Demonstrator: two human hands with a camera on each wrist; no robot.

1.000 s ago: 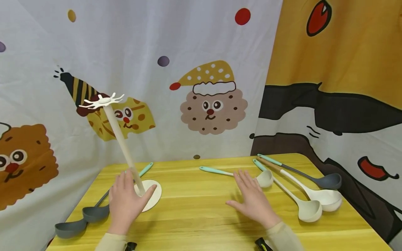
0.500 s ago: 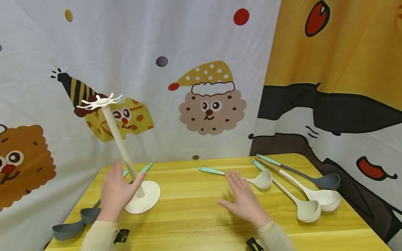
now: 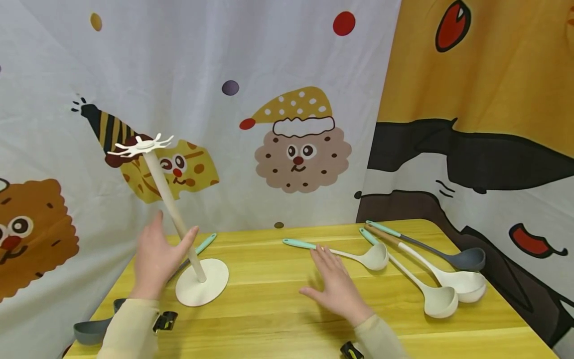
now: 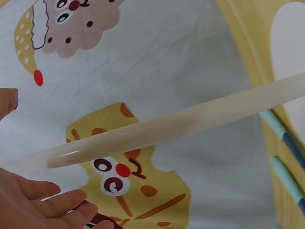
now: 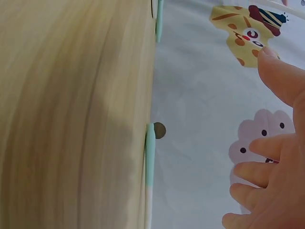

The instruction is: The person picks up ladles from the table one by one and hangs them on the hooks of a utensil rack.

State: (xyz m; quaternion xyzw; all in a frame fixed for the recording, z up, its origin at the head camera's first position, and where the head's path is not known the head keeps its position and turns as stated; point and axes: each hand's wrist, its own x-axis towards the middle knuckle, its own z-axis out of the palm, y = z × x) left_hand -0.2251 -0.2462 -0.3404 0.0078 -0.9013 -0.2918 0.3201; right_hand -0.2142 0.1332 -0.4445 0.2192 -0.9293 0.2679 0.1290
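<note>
A cream stand [image 3: 168, 199] with a round base and a ring of hooks at its top stands upright on the left of the table. My left hand [image 3: 154, 262] is raised beside its pole, thumb spread, holding nothing. In the left wrist view the pole [image 4: 167, 126] passes by the hand's spread fingers [image 4: 62, 202]. My right hand [image 3: 336, 286] hovers over the middle of the table with straight fingers and nothing in it. Just beyond it lies a white ladle [image 3: 374, 257] with a mint handle, whose end [image 5: 150, 157] shows in the right wrist view.
On the right lie a white ladle [image 3: 441, 301] with a mint handle, another [image 3: 466, 285] with a wooden handle and a dark grey ladle [image 3: 470, 259]. Grey ladles [image 3: 91, 331] lie at the left, partly behind my left sleeve. A printed curtain [image 3: 197, 75] hangs behind the table.
My left hand has moved left and up, away from the stand's pole. My right hand has drifted left over the table. The stand and ladles stay in place.
</note>
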